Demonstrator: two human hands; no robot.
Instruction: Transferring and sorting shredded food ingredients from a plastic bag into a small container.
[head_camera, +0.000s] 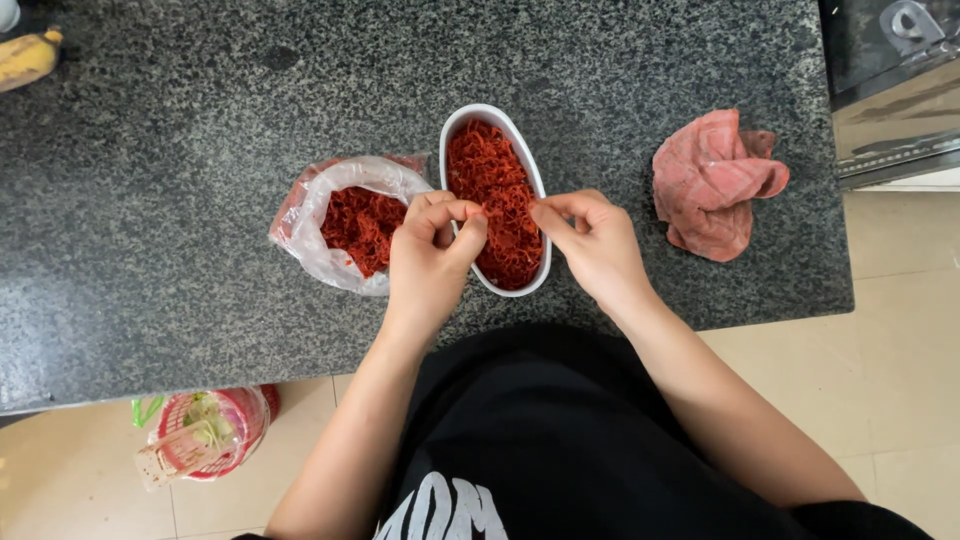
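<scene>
Both working over the white oval dish (497, 120) on the speckled granite bench (180, 200): left hand (432, 255) fingertips bunched tight, pinching red shredded strands (495, 190) at the dish's near-left rim, right hand (590, 240) fingers pressed together, pinching at the right rim. Dish heaped nearly full, by the look of it. Clear plastic bag (345, 225) just beside, open, plenty of shreds left inside; crumpled pink cloth (715, 185) well apart to the right.
</scene>
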